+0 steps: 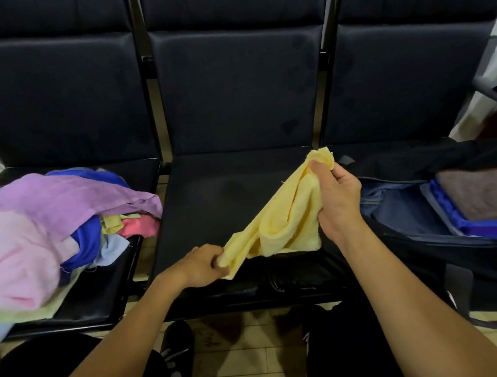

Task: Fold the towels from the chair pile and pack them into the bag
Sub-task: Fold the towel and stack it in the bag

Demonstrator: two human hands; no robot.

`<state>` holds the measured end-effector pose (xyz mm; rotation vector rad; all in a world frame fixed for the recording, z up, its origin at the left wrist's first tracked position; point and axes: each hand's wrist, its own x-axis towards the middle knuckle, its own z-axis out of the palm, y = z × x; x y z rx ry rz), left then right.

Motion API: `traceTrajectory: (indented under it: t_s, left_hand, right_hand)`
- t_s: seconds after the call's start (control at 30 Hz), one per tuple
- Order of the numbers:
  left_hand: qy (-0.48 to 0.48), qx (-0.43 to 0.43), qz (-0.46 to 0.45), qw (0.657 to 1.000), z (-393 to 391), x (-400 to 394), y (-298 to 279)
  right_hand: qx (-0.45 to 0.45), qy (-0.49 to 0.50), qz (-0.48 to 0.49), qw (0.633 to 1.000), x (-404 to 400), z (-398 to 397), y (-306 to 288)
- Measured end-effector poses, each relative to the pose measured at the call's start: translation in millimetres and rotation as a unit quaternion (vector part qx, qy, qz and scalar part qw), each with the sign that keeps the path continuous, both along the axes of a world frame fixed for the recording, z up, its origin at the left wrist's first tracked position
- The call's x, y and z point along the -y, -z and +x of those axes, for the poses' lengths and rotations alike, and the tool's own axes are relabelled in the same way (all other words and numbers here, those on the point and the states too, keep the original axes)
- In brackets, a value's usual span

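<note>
A pale yellow towel (279, 221) hangs stretched above the middle black seat (212, 197), bunched and loosely doubled over. My left hand (202, 264) pinches its lower left corner. My right hand (336, 199) grips its upper right corner, held higher and farther back. A pile of towels (50, 221) in purple, pink, blue, coral and light green lies heaped on the left seat. An open dark bag (415, 205) rests on the right seat, with folded brown and blue towels (480, 200) inside it.
Three joined black chairs with padded backs face me. A metal armrest (492, 88) juts out at the far right. My knees and black shoes (177, 354) are over the tiled floor below the seat edge.
</note>
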<state>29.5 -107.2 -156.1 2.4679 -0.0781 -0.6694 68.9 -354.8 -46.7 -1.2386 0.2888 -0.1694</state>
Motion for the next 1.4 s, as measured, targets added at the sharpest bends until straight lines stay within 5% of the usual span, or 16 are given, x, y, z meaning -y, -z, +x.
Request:
traceTrajectory:
  t_s: [0.13,0.27,0.43,0.6,0.83,1.0,1.13,1.4]
  left_hand:
    - [-0.151,0.092,-0.16,0.971,2,-1,-11]
    - [-0.244,0.189,0.003,0.951,4,-9,-25]
    - [-0.241,0.036,0.096,0.965,4,-23,-39]
    - [-0.291,-0.049,0.017,0.955,12,-28,-45]
    - [-0.234,0.045,-0.014,0.971,3,-24,-73]
    - [-0.249,0.246,-0.18,0.919,0,7,-96]
    - [-0.133,0.254,-0.312,0.906,-4,33,-104]
    - [-0.064,0.259,-0.325,0.908,5,46,-98]
  right_hand:
    - [-0.008,0.098,0.046,0.994,11,5,-1]
    - [0.017,0.121,0.004,0.993,13,5,1]
    - [0.042,0.032,-0.046,0.998,2,1,0]
    - [0.078,0.027,-0.059,0.995,-3,0,1]
    - [0.067,-0.023,-0.092,0.993,-1,-1,1]
    - [0.075,-0.139,-0.182,0.97,-13,-10,3]
    - [0.108,-0.254,-0.228,0.934,-24,-16,12]
    - [0.107,-0.342,-0.271,0.893,-26,-15,20]
